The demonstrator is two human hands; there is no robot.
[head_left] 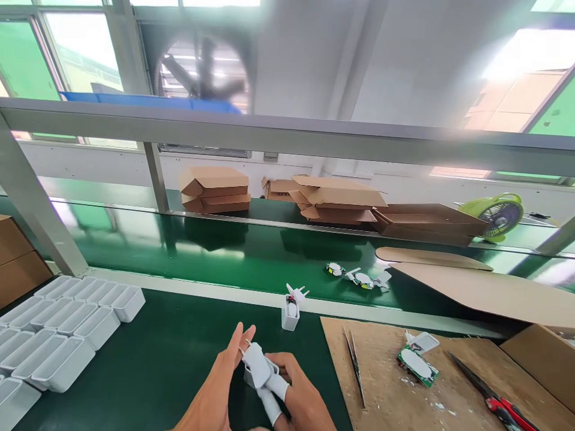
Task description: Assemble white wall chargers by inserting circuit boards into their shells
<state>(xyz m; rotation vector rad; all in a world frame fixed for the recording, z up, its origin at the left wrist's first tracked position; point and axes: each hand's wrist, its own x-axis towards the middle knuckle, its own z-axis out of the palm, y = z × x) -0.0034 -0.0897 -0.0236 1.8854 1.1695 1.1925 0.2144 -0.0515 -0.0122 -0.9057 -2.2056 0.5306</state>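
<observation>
Right hand (304,392) clamps a white plug (257,363), left hand (220,372) cupped, thumb and fingers apart, beside it.

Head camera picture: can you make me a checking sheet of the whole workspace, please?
Surface: dark green worktop, brown board at right.
Job's things: white plug piece in hand; another white case stands nearby, white parts at its top; rows of white cases at left.
Clutter: tweezers, circuit board and red-handled tool on the brown board.
Grip: right hand holds the plug piece; left hand beside it, contact unclear.
Cables: nothing seen.
Surroundings: cardboard boxes, green fan, metal frame.
</observation>
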